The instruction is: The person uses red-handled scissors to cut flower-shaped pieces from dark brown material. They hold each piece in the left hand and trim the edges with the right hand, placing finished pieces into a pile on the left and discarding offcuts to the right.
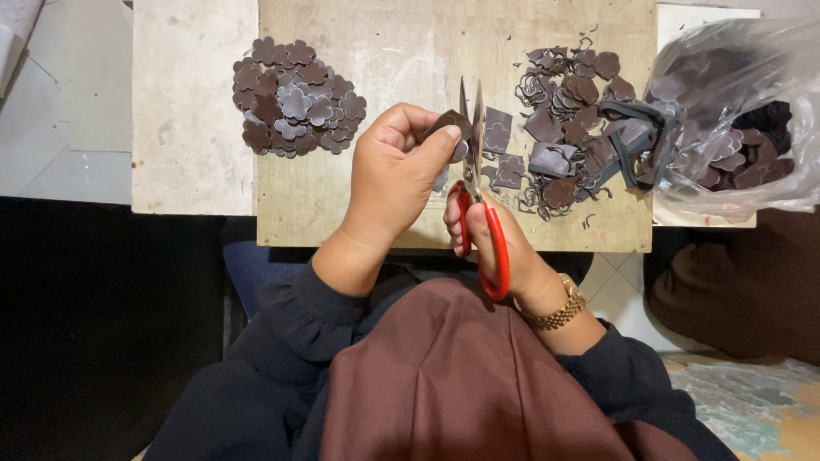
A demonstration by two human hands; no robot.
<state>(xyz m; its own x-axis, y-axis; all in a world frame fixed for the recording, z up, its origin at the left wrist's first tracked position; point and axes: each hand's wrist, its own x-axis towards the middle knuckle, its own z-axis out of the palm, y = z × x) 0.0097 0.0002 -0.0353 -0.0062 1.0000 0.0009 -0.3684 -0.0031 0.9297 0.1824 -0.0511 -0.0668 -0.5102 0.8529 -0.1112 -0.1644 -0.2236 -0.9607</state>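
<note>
My left hand [395,175] pinches a small dark brown flower-shaped piece [448,125] between thumb and fingers. My right hand [495,243] grips red-handled scissors [478,205], whose blades point up and away from me and stand slightly apart right beside the piece. Both hands hover over a pale wooden board [342,213]. A heap of cut brown flower shapes [295,98] lies on the board to the left of my hands. To the right lie square brown pieces and curly offcuts [559,119].
A clear plastic bag [735,111] with more brown pieces sits at the far right. A pale slab [184,111] lies left of the board. Dark floor spreads at the lower left, and brown cloth covers my lap [461,384]. A gold wristwatch [559,312] is on my right wrist.
</note>
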